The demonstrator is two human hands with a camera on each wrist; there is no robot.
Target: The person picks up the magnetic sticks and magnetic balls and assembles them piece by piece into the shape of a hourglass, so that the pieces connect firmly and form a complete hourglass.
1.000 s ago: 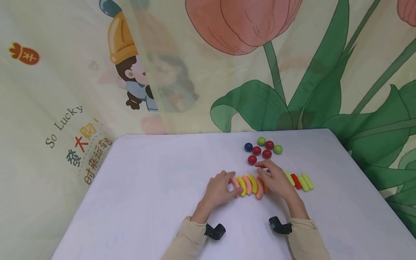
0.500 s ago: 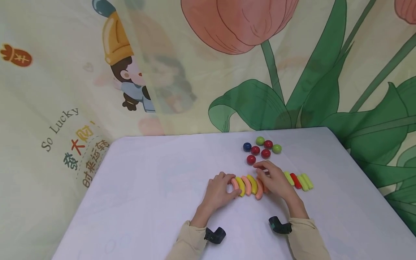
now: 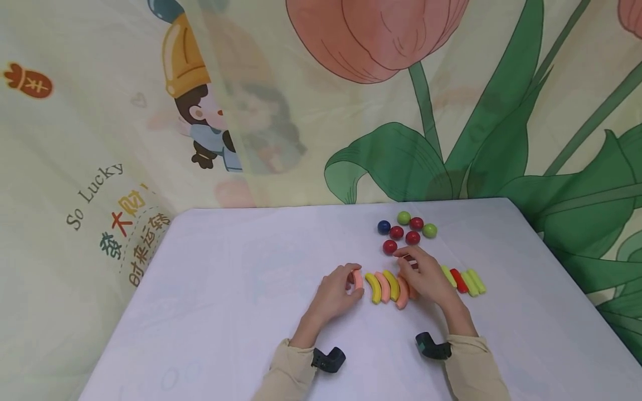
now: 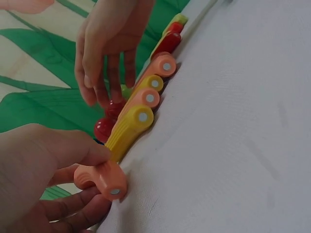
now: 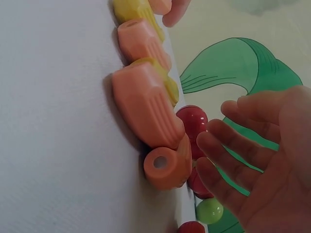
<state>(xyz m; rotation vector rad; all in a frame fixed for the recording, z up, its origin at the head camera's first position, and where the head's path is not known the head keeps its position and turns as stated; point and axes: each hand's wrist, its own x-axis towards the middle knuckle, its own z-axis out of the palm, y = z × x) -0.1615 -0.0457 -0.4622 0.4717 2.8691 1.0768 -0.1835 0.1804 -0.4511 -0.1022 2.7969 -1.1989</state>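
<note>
My left hand [image 3: 333,293] pinches a curved salmon-pink stick [image 4: 108,178] between thumb and fingers, at the left end of a row of curved pieces. A pale disc shows on the stick's end in the left wrist view. Beside it, across a small gap, lies a yellow curved stick [image 3: 373,288], then more pink and yellow ones side by side. Over the row's right end, my right hand [image 5: 272,155] is held with loosely bent fingers and nothing in its grasp. Below it in the head view sits a larger pink curved stick [image 3: 402,293], with an orange one [image 5: 167,167] beside it.
Several red balls [image 3: 413,238], green balls [image 3: 429,230] and a blue ball [image 3: 383,226] are grouped behind the row. Straight light-green sticks [image 3: 473,282] and a red stick [image 3: 458,280] lie to the right on the white table [image 3: 220,289].
My left hand has drawn the pink stick a little to the left, away from the yellow one it lay against. The right hand stays almost where it was.
</note>
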